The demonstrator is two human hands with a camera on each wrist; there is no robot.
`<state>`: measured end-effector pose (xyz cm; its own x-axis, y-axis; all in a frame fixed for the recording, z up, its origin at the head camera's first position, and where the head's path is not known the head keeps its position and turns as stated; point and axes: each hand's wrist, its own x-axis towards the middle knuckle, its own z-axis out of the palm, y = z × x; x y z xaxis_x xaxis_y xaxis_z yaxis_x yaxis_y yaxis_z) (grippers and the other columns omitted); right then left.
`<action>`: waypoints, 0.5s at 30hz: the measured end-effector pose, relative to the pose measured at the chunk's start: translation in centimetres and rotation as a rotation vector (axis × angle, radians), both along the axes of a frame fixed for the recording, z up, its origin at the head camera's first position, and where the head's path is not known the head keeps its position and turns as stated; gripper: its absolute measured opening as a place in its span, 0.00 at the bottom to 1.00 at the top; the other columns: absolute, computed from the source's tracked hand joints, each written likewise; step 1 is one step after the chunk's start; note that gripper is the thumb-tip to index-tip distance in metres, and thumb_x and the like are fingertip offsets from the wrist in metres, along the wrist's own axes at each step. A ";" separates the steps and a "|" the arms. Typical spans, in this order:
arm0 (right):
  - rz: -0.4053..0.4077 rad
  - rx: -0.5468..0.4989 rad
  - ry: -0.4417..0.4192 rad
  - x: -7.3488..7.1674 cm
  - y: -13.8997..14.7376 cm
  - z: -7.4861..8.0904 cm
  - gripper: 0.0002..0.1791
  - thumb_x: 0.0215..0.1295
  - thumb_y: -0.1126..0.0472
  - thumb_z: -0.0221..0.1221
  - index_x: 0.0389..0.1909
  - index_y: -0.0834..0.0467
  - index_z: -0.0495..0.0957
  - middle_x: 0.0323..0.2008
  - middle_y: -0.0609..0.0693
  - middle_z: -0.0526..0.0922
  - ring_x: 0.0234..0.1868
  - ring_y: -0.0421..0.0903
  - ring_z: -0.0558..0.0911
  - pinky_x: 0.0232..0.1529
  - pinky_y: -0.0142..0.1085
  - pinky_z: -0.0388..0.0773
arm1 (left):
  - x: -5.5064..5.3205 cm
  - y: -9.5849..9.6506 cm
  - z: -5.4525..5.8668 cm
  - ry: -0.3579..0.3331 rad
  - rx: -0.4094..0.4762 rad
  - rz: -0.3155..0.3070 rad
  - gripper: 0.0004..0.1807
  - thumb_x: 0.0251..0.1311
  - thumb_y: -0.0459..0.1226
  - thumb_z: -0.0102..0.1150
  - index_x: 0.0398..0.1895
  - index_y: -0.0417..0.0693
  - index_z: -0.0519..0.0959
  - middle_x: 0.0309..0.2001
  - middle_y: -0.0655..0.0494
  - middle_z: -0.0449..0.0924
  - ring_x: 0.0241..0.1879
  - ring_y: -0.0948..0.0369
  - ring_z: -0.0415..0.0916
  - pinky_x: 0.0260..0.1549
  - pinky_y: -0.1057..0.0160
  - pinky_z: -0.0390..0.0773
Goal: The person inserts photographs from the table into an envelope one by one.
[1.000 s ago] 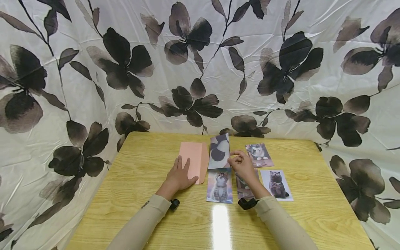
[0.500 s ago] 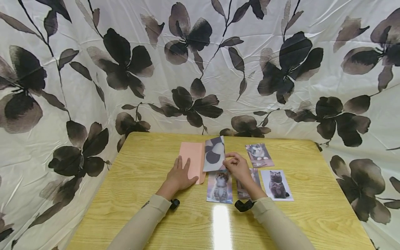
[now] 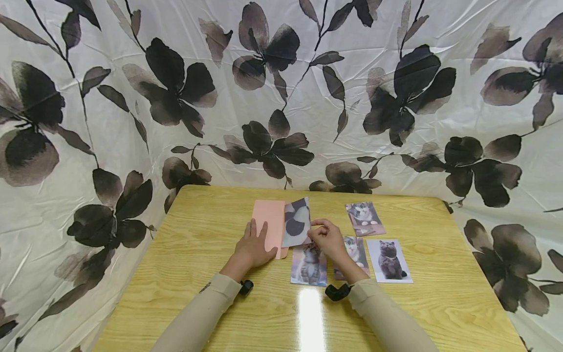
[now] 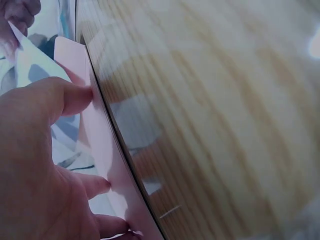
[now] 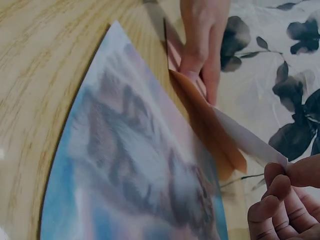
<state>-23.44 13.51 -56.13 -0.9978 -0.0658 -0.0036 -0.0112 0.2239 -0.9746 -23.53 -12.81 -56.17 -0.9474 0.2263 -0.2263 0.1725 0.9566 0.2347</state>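
Note:
My left hand [image 3: 252, 247] lies with fingers spread on a pink envelope [image 3: 269, 211], pressing it to the table. The envelope's flap, orange-toned in the right wrist view [image 5: 207, 130], opens to the right. Between thumb and finger, my right hand [image 3: 331, 239] pinches the right edge of a photo card [image 3: 296, 226] patterned in dark grey and white. That card tilts over the flap, its left edge at the envelope's mouth; whether the edge has entered, I cannot tell. Just below lies a kitten photo [image 3: 310, 268], its top partly covered by the card.
To the right lie a grey cat photo [image 3: 390, 262], a cat photo [image 3: 358, 249] partly behind my right forearm, and another cat photo [image 3: 364, 218] farther back. They rest on a wooden table [image 3: 176, 274]. A floral cloth [image 3: 343, 98] hangs behind its back edge.
My right hand has moved left and slightly lower with the card, bringing it from beside the flap to the envelope's mouth. The left hand and envelope have stayed put.

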 end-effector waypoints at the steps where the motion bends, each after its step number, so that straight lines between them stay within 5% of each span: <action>1: 0.003 0.004 0.002 0.0 -0.1 0.0 0.15 0.75 0.65 0.66 0.59 0.61 0.83 0.30 0.64 0.86 0.20 0.42 0.73 0.26 0.35 0.71 | 0.0 0.0 0.0 0.001 -0.003 0.000 0.52 0.74 0.62 0.54 0.89 0.43 0.48 0.85 0.27 0.35 0.85 0.36 0.37 0.72 0.42 0.70; 15: -0.021 0.062 0.053 -0.1 -1.1 -0.5 0.16 0.74 0.66 0.65 0.60 0.62 0.81 0.28 0.58 0.87 0.23 0.44 0.78 0.26 0.33 0.72 | -0.1 0.1 -0.3 0.023 -0.018 0.002 0.54 0.73 0.64 0.55 0.89 0.43 0.47 0.85 0.27 0.38 0.85 0.35 0.40 0.71 0.42 0.72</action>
